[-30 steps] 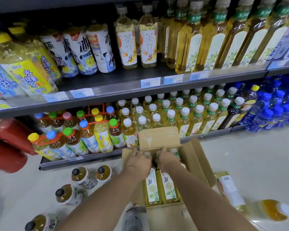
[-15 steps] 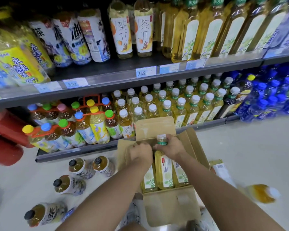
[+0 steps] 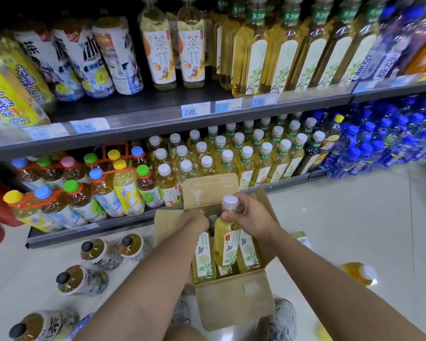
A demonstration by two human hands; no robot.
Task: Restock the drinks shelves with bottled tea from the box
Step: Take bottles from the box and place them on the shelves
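The open cardboard box (image 3: 231, 299) at my feet holds upright bottles of yellow tea (image 3: 203, 257). One tea bottle (image 3: 226, 242) stands higher than the others, and my right hand (image 3: 251, 217) grips its neck under the white cap. My left hand (image 3: 194, 221) reaches into the box, but I cannot tell what its fingers are doing. Beyond, the lower shelf (image 3: 89, 228) carries matching white-capped bottles (image 3: 262, 166).

Floor (image 3: 342, 230): open box (image 3: 231, 299), dark-capped bottles (image 3: 84, 279) beside; lower shelf (image 3: 84, 230): white-capped tea bottles (image 3: 262, 166).

Right hand (image 3: 250, 215) grips a bottle (image 3: 226, 242), left hand (image 3: 194, 221) reaches down.
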